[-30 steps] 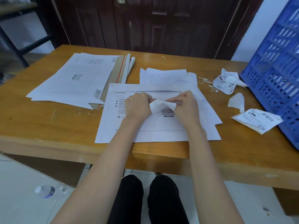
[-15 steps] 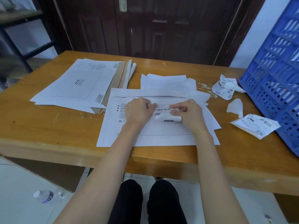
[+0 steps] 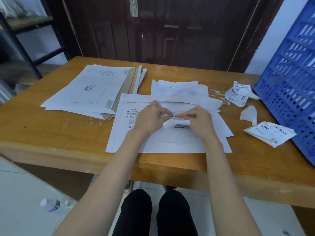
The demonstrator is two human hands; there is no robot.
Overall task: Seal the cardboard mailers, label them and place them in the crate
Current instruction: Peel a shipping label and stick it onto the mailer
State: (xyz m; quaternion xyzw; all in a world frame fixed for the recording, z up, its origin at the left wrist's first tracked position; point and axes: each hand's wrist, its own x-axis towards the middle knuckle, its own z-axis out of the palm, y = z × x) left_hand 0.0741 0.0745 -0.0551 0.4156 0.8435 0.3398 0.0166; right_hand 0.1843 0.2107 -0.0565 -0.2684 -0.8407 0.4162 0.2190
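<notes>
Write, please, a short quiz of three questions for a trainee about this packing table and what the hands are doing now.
1. True or false: both hands, the left hand and the right hand, pinch the label over the mailer.
2. On which side of the table stands the blue crate?
A. left
B. right
3. Fill in: the bottle lies on the ____.

Key: 1 true; 2 B; 3 floor.
</notes>
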